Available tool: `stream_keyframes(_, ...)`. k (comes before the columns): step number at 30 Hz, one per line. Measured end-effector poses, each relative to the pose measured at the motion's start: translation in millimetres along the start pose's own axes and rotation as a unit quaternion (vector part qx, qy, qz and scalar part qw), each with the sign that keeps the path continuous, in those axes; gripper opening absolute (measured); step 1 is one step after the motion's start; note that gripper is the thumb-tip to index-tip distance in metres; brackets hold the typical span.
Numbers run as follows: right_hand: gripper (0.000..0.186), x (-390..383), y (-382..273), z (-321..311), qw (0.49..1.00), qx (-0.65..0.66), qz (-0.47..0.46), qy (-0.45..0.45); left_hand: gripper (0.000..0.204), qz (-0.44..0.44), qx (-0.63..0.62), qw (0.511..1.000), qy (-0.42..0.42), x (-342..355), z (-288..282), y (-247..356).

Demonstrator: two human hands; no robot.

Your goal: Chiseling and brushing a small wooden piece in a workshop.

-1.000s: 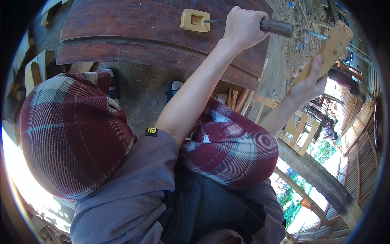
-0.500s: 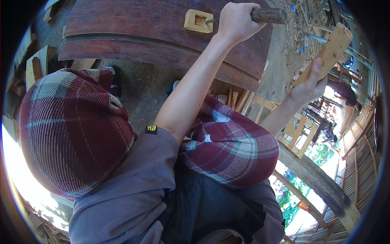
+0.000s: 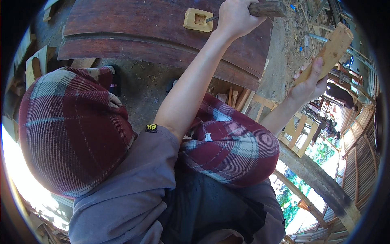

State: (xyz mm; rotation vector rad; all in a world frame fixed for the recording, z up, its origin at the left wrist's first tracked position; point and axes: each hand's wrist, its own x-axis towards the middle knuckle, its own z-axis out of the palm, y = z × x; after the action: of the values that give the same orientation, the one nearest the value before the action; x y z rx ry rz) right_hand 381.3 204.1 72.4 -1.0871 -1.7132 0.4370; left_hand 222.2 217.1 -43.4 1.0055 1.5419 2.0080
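My left hand (image 3: 237,18) grips the dark wooden handle (image 3: 271,9) of a chisel, whose thin metal blade (image 3: 213,18) reaches into the square recess of a small pale-yellow wood block (image 3: 191,20). That block lies on a dark reddish wooden board (image 3: 134,24). Further right, my right hand (image 3: 310,79) is closed around a short, flat wooden piece (image 3: 335,42), raised at an angle beside the board and apart from the chisel.
Wood offcuts (image 3: 36,67) lie at the left, more (image 3: 237,97) below the board. A wooden frame (image 3: 300,134) and a thick weathered beam (image 3: 325,183) are at the right. Other people (image 3: 337,91) appear small near the right edge, beside corrugated walling (image 3: 363,162).
My left hand and the chisel handle have shifted upward and slightly left, and the yellow block sits slightly further right in view. My right hand keeps its hold on the wooden piece.
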Motion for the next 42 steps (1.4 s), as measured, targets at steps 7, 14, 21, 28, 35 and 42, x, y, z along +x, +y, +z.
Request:
stream_keyframes(7, 0.049, -1.2, -19.9, -1.0, 1.0, -0.005, -0.03, 0.001, 0.019, -0.005, 0.0, 1.0, -0.008, 2.1, -0.5, -2.6)
stream_keyframes(14, 0.054, -8.9, -25.0, 15.3, 0.991, 0.026, -0.083, -0.097, 0.02, 0.009, -0.007, 1.0, 0.007, -1.1, -1.4, -3.6)
stream_keyframes(21, 0.045, 7.3, -30.5, -10.2, 0.993, 0.101, 0.012, -0.063, 0.019, 0.002, -0.006, 1.0, -0.022, -3.0, 5.1, 4.7)
stream_keyframes(28, 0.049, -9.0, -19.7, 32.5, 0.974, -0.136, -0.102, -0.148, 0.019, -0.008, 0.031, 0.999, -0.012, -0.7, -3.9, -7.5)
stream_keyframes(35, 0.052, 0.1, -10.3, 9.7, 0.995, -0.057, -0.062, -0.053, 0.016, 0.013, 0.025, 0.999, -0.018, -5.1, 3.2, -0.4)
stream_keyframes(42, 0.042, -7.5, -18.6, 13.9, 0.999, 0.022, 0.008, -0.041, 0.013, 0.133, 0.155, 0.979, -0.014, -17.0, 27.0, -11.2)
